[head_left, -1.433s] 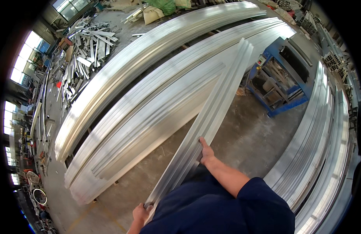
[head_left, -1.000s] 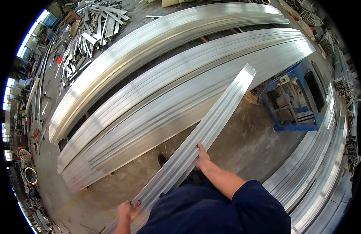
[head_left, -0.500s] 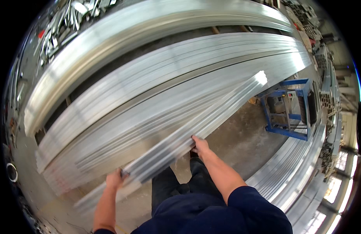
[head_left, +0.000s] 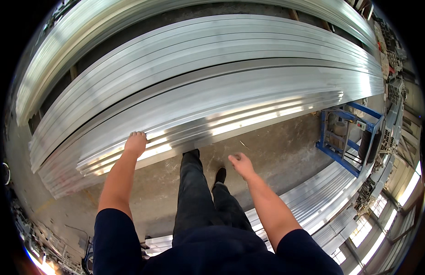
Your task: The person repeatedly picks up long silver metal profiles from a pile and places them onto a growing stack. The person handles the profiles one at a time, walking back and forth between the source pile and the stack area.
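Observation:
Several long, silvery metal profiles (head_left: 249, 120) with ridged, shiny faces lie along the near edge of a wide stack of flat metal profiles (head_left: 185, 107). My left hand (head_left: 136, 143) is at the left part of the ridged profiles, its fingers bent over them. My right hand (head_left: 241, 165) hangs in the air above the floor, apart from the profiles. Its fingers are loosely curled and somewhat apart, with nothing in them.
A blue metal frame stand (head_left: 345, 158) with a dark roller stands to the right. Behind me, more metal profiles (head_left: 313, 195) lie near the floor. Further stacks (head_left: 230, 41) run across the far side. My shoe (head_left: 220, 175) rests on the concrete floor (head_left: 272, 144).
The ridged profiles, held slanting in both hands before, now lie along the stack's near edge. My right hand has let go and come away; my left hand has moved up with them.

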The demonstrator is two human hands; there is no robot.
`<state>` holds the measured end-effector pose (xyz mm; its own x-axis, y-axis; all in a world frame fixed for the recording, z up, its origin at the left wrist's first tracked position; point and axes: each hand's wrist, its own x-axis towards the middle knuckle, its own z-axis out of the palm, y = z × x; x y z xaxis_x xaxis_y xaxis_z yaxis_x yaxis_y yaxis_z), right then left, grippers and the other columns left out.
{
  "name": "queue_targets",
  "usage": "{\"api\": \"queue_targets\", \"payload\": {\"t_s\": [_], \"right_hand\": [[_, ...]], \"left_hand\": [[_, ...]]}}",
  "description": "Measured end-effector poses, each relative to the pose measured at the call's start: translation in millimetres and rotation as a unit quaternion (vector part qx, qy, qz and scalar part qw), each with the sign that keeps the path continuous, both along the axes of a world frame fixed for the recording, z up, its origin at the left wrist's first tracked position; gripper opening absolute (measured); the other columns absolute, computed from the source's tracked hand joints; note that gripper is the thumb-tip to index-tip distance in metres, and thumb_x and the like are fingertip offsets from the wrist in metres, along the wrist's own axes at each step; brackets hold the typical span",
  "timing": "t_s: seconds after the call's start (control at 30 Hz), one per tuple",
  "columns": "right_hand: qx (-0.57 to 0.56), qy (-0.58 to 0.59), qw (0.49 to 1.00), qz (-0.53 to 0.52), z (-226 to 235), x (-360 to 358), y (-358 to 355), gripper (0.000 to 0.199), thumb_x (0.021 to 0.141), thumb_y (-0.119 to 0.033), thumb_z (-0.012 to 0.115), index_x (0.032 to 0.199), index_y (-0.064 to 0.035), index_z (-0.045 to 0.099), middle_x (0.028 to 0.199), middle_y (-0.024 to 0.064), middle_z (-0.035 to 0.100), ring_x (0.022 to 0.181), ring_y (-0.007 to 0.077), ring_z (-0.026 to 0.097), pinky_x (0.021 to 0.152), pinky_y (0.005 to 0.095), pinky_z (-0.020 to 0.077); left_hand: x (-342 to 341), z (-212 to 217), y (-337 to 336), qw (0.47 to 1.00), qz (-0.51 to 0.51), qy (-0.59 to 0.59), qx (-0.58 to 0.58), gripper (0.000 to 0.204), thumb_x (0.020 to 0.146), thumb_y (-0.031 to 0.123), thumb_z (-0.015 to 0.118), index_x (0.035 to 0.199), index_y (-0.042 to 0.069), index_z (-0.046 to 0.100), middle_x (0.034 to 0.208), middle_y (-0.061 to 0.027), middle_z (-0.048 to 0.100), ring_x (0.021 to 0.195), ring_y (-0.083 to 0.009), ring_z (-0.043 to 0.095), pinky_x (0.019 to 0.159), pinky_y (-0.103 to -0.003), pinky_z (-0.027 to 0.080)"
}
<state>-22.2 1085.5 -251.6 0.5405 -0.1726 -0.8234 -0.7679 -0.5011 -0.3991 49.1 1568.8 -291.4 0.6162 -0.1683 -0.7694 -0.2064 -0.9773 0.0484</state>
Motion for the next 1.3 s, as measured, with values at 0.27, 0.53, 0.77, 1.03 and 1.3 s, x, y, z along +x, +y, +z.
{"api": "queue_targets", "payload": {"t_s": [0.27,0.53,0.77,1.03,1.3], "right_hand": [[0.039,0.082,0.973,-0.214,30.5,-52.5,-44.0,0.053,0.090,-0.035,0.072,0.120,0.0071,0.060,0.097,0.0117,0.069,0.078,0.0147,0.064,0.067,0.0293,0.0524],[0.073,0.115,0.962,-0.237,77.6,-100.1,-42.9,0.043,0.094,-0.031,0.067,0.117,0.0049,0.060,0.092,0.0077,0.065,0.077,0.0133,0.062,0.066,0.0277,0.0508],[0.074,0.082,0.966,-0.233,101.2,-182.9,-68.4,0.053,0.091,-0.038,0.069,0.122,0.0034,0.060,0.098,0.0111,0.069,0.083,0.0169,0.066,0.073,0.0297,0.0538],[0.033,0.014,0.957,-0.289,150.6,-362.0,-141.9,0.050,0.090,-0.045,0.068,0.115,-0.0015,0.068,0.094,0.0131,0.072,0.081,0.0204,0.069,0.076,0.0341,0.0540],[-0.022,-0.006,0.908,-0.419,143.2,-621.0,-281.0,0.054,0.082,-0.050,0.072,0.107,-0.0020,0.072,0.091,0.0107,0.074,0.076,0.0185,0.070,0.073,0.0338,0.0558]], "left_hand": [[39.2,-10.9,-39.7,0.983,0.168,0.070,-0.023,0.041,0.091,0.013,0.057,0.130,0.004,0.058,0.133,-0.0197,0.059,0.121,-0.0358,0.058,0.101,-0.046,0.049],[45.4,-26.3,-42.8,0.990,0.116,0.068,0.032,0.025,0.089,0.013,0.057,0.106,0.003,0.072,0.112,-0.0207,0.069,0.107,-0.0382,0.065,0.092,-0.045,0.054],[2.1,6.1,-102.0,0.992,0.091,-0.082,0.025,0.055,0.090,0.017,0.055,0.143,0.005,0.045,0.154,-0.0197,0.036,0.142,-0.0381,0.034,0.119,-0.054,0.024],[-104.2,64.6,-256.2,0.983,0.075,-0.084,-0.148,0.067,0.079,0.018,0.068,0.138,-0.005,0.045,0.132,-0.0286,0.055,0.122,-0.0441,0.054,0.104,-0.049,0.044],[-213.3,120.3,-340.5,0.991,0.028,0.056,-0.115,0.042,0.078,0.025,0.075,0.111,-0.001,0.071,0.102,-0.0206,0.073,0.099,-0.0319,0.069,0.088,-0.041,0.053]]}}
